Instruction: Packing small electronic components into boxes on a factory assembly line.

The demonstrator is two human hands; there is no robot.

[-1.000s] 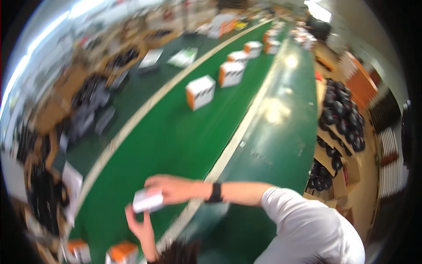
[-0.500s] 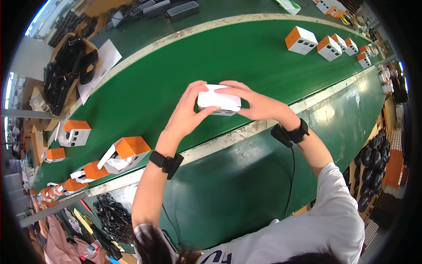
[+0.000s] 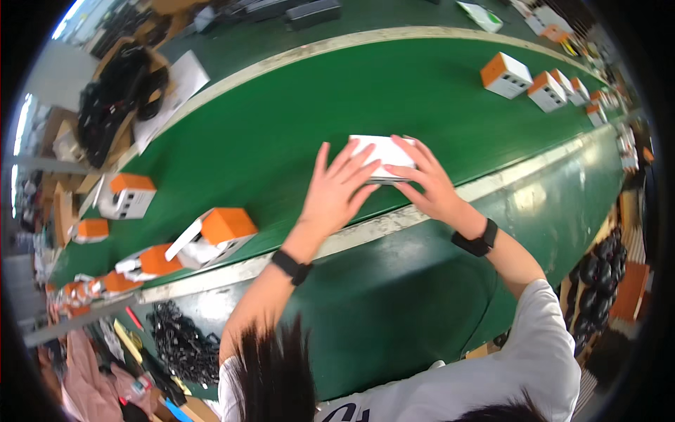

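White box [image 3: 383, 156] under both hands, on dark green belt [image 3: 281, 133] with pale cream edge strip [image 3: 365, 232]. Other boxes [image 3: 506, 74] white with orange tops, same for open one [image 3: 214, 235]. Black wristbands [image 3: 291, 266], white t-shirt sleeve [image 3: 541, 352], black cable pile [image 3: 183, 344].

The person wears a white short-sleeved T-shirt [image 3: 534, 359], seen at the lower right of the frame, with a bit of dark print near the bottom edge. The forearms are bare. On each wrist there is a black band: one on the left wrist [image 3: 291, 267], one on the right wrist [image 3: 475, 240]. Dark hair [image 3: 274, 376] shows at the bottom centre.
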